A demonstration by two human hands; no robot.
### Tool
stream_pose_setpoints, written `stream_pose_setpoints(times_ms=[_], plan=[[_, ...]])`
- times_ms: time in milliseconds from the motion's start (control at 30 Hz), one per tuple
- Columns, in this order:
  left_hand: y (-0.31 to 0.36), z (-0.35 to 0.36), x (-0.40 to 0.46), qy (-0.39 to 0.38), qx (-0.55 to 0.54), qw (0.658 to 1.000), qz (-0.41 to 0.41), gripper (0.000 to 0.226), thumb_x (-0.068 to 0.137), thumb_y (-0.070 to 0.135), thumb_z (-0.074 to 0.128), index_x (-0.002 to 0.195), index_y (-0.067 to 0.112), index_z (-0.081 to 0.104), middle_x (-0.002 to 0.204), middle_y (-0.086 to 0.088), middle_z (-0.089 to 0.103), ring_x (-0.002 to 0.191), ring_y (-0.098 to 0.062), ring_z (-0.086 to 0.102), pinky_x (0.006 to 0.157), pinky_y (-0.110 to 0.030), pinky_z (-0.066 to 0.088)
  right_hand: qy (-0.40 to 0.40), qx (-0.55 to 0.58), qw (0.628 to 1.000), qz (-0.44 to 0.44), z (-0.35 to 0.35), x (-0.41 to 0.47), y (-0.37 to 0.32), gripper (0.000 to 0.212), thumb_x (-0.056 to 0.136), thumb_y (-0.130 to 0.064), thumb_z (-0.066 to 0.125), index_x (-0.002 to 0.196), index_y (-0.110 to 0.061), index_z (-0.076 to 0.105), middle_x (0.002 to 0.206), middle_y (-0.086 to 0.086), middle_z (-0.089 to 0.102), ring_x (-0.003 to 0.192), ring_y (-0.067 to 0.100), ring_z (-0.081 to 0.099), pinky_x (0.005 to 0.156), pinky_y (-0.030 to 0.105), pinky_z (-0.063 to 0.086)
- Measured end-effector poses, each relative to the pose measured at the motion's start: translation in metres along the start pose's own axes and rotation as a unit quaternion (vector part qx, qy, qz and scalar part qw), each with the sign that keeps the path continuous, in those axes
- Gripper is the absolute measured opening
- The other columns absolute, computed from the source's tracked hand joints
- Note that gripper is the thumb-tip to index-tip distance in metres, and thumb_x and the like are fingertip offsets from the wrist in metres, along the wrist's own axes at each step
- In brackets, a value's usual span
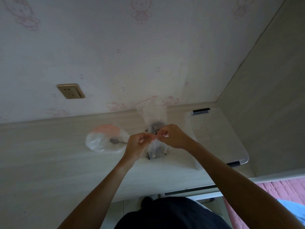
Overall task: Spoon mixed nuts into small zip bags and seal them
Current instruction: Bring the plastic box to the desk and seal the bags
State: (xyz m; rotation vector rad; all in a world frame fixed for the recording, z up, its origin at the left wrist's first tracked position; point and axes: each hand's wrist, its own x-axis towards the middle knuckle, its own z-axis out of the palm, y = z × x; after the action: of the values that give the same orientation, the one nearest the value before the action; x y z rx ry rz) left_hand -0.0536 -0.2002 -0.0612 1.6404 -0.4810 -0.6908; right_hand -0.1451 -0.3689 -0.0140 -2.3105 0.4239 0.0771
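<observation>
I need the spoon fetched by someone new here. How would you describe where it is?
On the pale desk under the wall socket, find the crumpled white and pink bag. The spoon lies on it, the only metal thing there.

small zip bag (157,147): clear thin plastic, slightly glossy
spoon (115,140): grey metal, dull sheen
desk (49,146): pale wood-grain, matt, smooth
storage box (219,138): translucent plastic, at the desk's right edge
wall (115,55): matt printed wallpaper

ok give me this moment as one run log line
step: sealing | left hand + right hand: pinch strip of small zip bag of nuts | spoon: on plastic bag | desk
</observation>
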Motion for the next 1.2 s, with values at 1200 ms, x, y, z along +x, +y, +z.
stream_pose_setpoints(times_ms=[1200], plan=[[-0.0052,-0.0043,0.0034,-0.02,0.027,0.999,-0.015,0.009,0.091,0.011,0.077,0.091,0.019,0.081,0.09,0.003,0.081,0.087,-0.007,0.075,0.077,-0.014,0.053,-0.013,0.106,0.994,0.03,0.0032,0.0032,0.0002,0.027,0.086,-0.029,0.081,0.09,-0.002,0.081,0.069,0.017,0.071,0.053,0.018,0.049,0.057,0.022,0.041]])
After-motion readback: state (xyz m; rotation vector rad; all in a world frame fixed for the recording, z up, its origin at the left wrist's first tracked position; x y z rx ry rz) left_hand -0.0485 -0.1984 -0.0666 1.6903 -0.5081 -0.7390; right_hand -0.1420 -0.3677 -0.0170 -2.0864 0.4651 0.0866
